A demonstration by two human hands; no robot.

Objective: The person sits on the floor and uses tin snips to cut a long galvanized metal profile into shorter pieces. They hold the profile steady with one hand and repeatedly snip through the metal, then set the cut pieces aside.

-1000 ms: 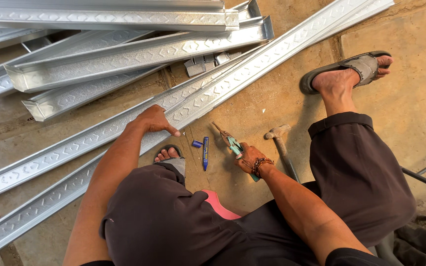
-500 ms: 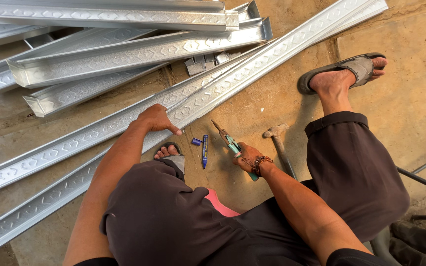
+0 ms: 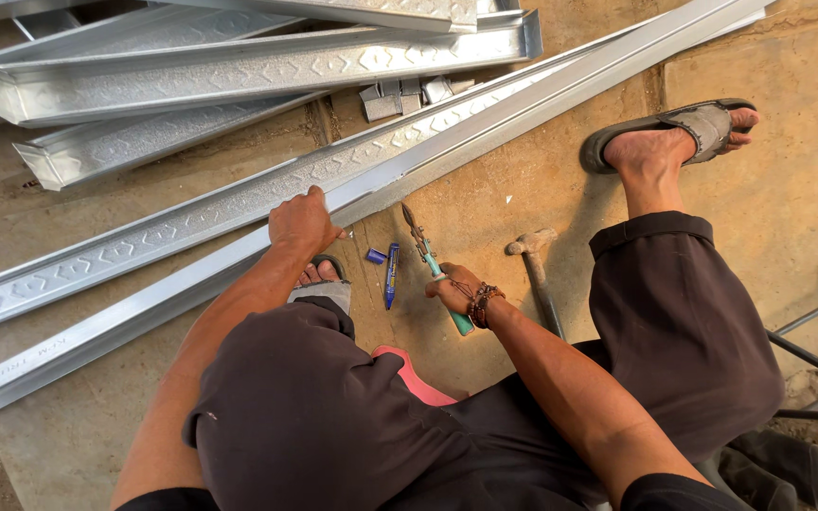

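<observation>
Two hands at work, one head view only. Left hand (image 3: 303, 220) presses flat on the edge of a long galvanized steel channel (image 3: 239, 203) that runs diagonally across the concrete floor (image 3: 485, 203); fingers curl over the rim, closed on it, steadying. Right hand (image 3: 454, 289) is clamped around the teal handle of tin snips (image 3: 428, 257), blades pointing up toward the channel, tips just short of it, not yet biting metal. Beaded bracelet on the right wrist. A blue marker (image 3: 391, 274) lies on the floor between the hands, its loose cap (image 3: 375, 255) just beside it. A hammer (image 3: 534, 257) lies to the right of the snips, near the person's leg. More channels are stacked at top left (image 3: 239, 71), small offcuts (image 3: 400, 96) near them. Sandalled foot (image 3: 684, 132) at upper right. Judged step: channel held, snips being brought to the cut. Next move likely needs blades opened and set on the channel edge at the mark, which is not visible here.
</observation>
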